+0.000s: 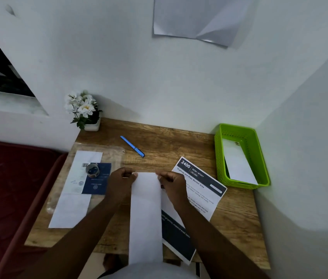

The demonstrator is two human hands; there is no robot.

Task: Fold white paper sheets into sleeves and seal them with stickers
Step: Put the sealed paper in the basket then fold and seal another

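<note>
Your left hand (122,183) and right hand (172,185) pinch the folded white sheet (146,214) on the wooden desk (159,141) (corner of white walls); its near end is cut off.

The printed sheet (199,190) on the desk carried "2400" and "DESK / STUDY" in white on its dark header, with what looked like "Organize and Wipe Monitor Area" beneath; smaller lines stayed unreadable.
</note>
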